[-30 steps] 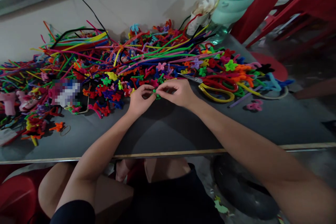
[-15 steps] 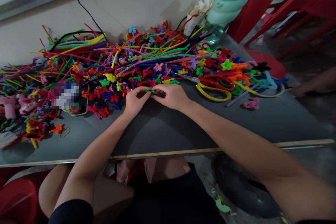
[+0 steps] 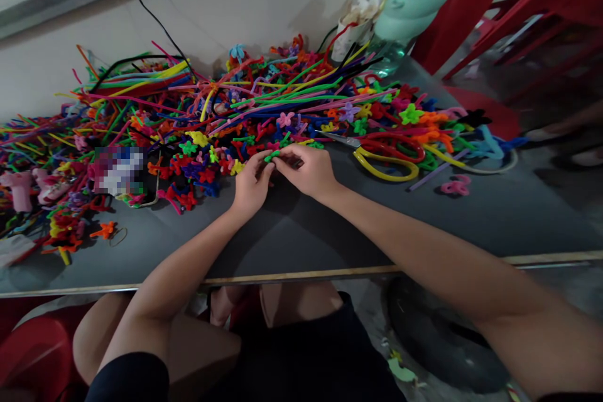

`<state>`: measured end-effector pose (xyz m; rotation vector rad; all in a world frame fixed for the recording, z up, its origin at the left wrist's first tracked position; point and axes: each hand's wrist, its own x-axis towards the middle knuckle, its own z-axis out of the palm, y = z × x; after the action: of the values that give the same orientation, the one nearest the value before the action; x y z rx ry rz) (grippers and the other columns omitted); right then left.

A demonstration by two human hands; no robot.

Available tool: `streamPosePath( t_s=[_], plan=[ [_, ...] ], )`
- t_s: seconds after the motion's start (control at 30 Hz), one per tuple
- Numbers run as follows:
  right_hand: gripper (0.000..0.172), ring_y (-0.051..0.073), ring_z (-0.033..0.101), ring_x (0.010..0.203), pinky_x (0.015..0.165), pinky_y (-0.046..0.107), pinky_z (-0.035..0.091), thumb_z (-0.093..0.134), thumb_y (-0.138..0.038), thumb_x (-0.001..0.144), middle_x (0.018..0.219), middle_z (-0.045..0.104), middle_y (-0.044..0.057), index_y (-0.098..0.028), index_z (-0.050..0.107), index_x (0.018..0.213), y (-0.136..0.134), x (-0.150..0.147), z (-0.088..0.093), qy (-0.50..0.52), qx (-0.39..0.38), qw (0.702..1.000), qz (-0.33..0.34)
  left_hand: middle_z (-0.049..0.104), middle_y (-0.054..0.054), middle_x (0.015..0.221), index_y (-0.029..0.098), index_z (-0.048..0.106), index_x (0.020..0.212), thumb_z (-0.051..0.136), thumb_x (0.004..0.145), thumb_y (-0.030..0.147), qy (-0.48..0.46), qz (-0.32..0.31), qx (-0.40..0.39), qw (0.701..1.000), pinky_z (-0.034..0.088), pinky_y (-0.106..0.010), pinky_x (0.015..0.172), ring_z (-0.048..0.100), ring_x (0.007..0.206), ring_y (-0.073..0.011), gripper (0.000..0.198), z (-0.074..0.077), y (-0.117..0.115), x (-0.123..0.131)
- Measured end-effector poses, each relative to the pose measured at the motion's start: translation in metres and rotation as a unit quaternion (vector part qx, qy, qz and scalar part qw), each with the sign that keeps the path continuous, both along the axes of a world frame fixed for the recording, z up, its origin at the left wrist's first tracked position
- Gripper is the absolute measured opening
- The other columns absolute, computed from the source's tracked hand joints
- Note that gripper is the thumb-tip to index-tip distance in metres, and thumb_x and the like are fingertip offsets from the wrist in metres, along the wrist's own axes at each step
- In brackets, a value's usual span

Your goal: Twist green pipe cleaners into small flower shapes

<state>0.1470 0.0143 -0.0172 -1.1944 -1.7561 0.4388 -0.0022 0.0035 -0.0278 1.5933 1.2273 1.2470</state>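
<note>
A small green piece of bent pipe cleaner (image 3: 272,156) is pinched between the fingertips of both hands, just above the table's middle. My left hand (image 3: 253,179) grips it from the left, thumb and fingers closed. From the right, my right hand (image 3: 308,168) holds it with thumb and index finger; the other fingers curl under. The exact shape of the green piece is partly hidden by the fingertips. Behind the hands spreads a heap of colourful pipe cleaners (image 3: 264,100), some straight, many twisted into flowers. Scissors with red and yellow handles (image 3: 386,163) lie right of my right hand.
A green water bottle (image 3: 407,12) and a paper cup (image 3: 351,38) stand at the back right by the wall. A pink pipe-cleaner shape (image 3: 456,185) and an orange flower (image 3: 104,230) lie on the dark table (image 3: 301,239). Red chairs (image 3: 541,6) are at the right.
Both hands still hold the green piece. My left hand has turned more upright and shifted slightly right, and more of the green piece shows above the fingertips.
</note>
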Motion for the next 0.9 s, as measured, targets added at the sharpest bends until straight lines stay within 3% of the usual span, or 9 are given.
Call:
streamPosePath(
  t_s=[0.17,0.37,0.5,0.63,0.9],
  plan=[
    [0.017,0.015,0.064,0.063,0.059,0.026,0.046,0.060,-0.032,0.083,0.074,0.072,0.003,-0.018,0.070,0.082,0.001,-0.001,0.002,-0.035,-0.008,0.998,0.049,0.068,-0.002,0.093,0.019,0.064,0.095,0.050,0.084,0.010,0.020,0.030,0.017,0.999,0.053,-0.018,0.057,0.062,0.067,-0.0078,0.020,0.005,0.008,-0.006],
    [0.019,0.012,0.060,0.057,0.056,0.025,0.044,0.059,-0.034,0.081,0.070,0.069,0.002,-0.018,0.068,0.086,0.000,0.000,0.005,-0.009,-0.026,0.997,0.072,0.068,-0.002,0.088,0.019,0.057,0.107,0.050,0.084,0.009,0.068,0.035,0.043,0.996,0.051,-0.022,0.068,0.065,0.077,-0.0108,0.026,0.005,0.014,-0.011],
    [0.029,0.012,0.060,0.059,0.058,0.025,0.047,0.065,-0.040,0.078,0.079,0.071,0.003,-0.018,0.067,0.097,0.002,0.002,0.005,0.039,-0.032,0.995,0.082,0.065,0.001,0.079,0.019,0.052,0.097,0.058,0.079,0.009,0.074,0.050,0.046,0.995,0.049,-0.022,0.064,0.064,0.069,-0.0102,0.022,0.003,0.012,-0.009],
    [0.018,0.014,0.062,0.063,0.060,0.026,0.048,0.062,-0.034,0.079,0.075,0.071,0.003,-0.018,0.069,0.085,0.007,0.002,0.002,0.031,-0.029,0.994,0.101,0.068,-0.001,0.084,0.019,0.057,0.090,0.058,0.081,0.012,0.072,0.047,0.053,0.995,0.050,-0.022,0.066,0.065,0.073,-0.0104,0.011,0.006,0.011,-0.007],
    [0.013,0.015,0.063,0.063,0.061,0.027,0.048,0.060,-0.025,0.077,0.071,0.070,0.003,-0.017,0.070,0.081,0.008,0.002,-0.001,0.005,-0.012,0.997,0.080,0.071,0.000,0.077,0.018,0.068,0.086,0.060,0.083,0.020,0.086,0.059,0.044,0.994,0.052,-0.022,0.065,0.065,0.068,-0.0110,0.008,0.013,0.009,-0.010]
  ],
)
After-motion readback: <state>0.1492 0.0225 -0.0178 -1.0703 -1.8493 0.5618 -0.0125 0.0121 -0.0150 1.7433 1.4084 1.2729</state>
